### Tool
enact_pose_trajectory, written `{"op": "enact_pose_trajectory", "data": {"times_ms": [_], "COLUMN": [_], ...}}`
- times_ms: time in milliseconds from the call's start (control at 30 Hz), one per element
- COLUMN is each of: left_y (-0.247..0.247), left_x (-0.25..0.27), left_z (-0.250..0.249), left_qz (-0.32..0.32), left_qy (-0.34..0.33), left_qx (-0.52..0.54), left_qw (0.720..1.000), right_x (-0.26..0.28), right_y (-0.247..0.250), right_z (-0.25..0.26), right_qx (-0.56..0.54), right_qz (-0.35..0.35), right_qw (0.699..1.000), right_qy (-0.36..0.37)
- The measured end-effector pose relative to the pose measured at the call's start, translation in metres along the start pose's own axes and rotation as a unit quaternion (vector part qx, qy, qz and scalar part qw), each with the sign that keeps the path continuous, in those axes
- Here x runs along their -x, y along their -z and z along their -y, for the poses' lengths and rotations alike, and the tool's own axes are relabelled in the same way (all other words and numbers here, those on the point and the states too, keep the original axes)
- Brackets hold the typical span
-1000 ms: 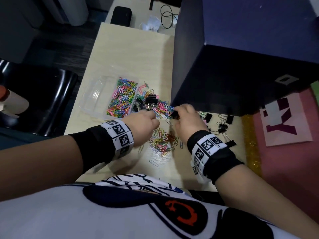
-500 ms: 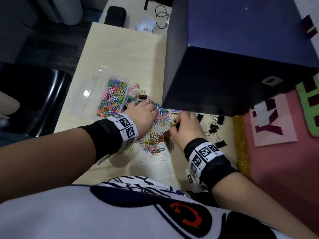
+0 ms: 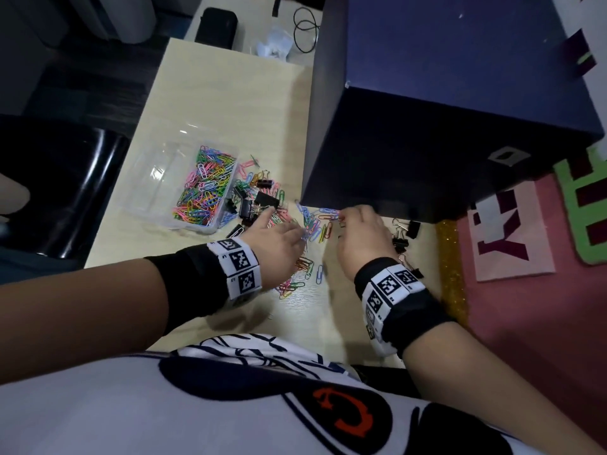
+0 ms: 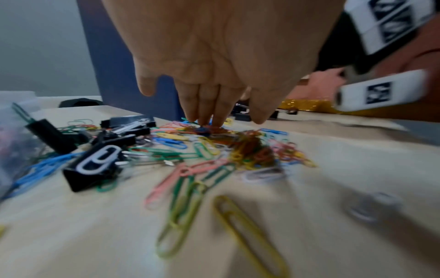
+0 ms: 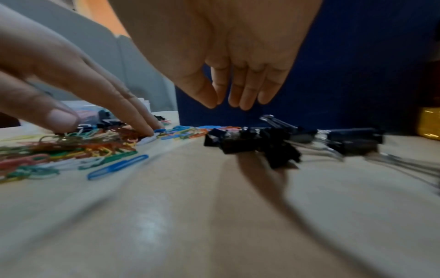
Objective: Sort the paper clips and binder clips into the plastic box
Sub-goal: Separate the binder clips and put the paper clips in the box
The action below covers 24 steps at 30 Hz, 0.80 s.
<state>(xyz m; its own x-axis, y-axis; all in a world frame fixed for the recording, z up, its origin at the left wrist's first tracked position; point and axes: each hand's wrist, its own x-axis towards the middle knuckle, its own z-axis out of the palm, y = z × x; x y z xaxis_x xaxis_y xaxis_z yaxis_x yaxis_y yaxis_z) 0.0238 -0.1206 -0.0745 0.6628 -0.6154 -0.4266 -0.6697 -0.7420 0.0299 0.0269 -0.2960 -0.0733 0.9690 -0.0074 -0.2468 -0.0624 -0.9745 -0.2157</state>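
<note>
A clear plastic box [image 3: 154, 182] sits at the left of the table; its right compartment is full of coloured paper clips [image 3: 205, 188]. More paper clips [image 3: 312, 224] lie loose between my hands. Black binder clips [image 3: 259, 201] cluster beside the box, and others [image 3: 402, 234] lie to the right. My left hand [image 3: 285, 228] presses straight fingertips [image 4: 209, 120] onto the loose clip pile [image 4: 250, 148]. My right hand [image 5: 226, 101] hovers with relaxed fingers just above a heap of binder clips [image 5: 257, 144], holding nothing.
A big dark blue box [image 3: 427, 126] stands right behind the clips. A gold glitter strip [image 3: 450, 267] and a pink mat [image 3: 525, 307] lie to the right. A black chair [image 3: 65, 185] is left of the table. A black pouch [image 3: 215, 27] lies far back.
One second ago my right hand pinched a black binder clip; now it holds nothing and hangs over the right-hand binder clips. My left hand has flattened its fingers onto the paper clips.
</note>
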Motion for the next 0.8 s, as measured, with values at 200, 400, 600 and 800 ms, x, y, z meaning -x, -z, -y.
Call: {"op": "enact_pose_trajectory", "data": {"times_ms": [200,400,600,800], "left_y": [0.006,0.011,0.006,0.013], "left_x": [0.003,-0.008,-0.003,-0.016], "left_z": [0.000,0.017,0.010,-0.010], "left_qz": [-0.021,-0.005,-0.002,0.022], "left_qy": [-0.017,0.048,0.022,-0.027], "left_qx": [0.022,0.055,0.033,0.045], "left_qw": [0.999,0.997,0.999,0.998], "right_x": [-0.002,0.011,0.004,0.011], "right_y": [-0.005,-0.008,-0.004,-0.004], "right_z": [0.016,0.018,-0.017,-0.028], "right_qx": [0.068,0.046,0.051,0.075], "right_qz": [0.080,0.120,0.020,0.034], "right_qw": [0.994,0.986,0.998,0.992], "right_qy": [0.041,0.107,-0.042,-0.099]}}
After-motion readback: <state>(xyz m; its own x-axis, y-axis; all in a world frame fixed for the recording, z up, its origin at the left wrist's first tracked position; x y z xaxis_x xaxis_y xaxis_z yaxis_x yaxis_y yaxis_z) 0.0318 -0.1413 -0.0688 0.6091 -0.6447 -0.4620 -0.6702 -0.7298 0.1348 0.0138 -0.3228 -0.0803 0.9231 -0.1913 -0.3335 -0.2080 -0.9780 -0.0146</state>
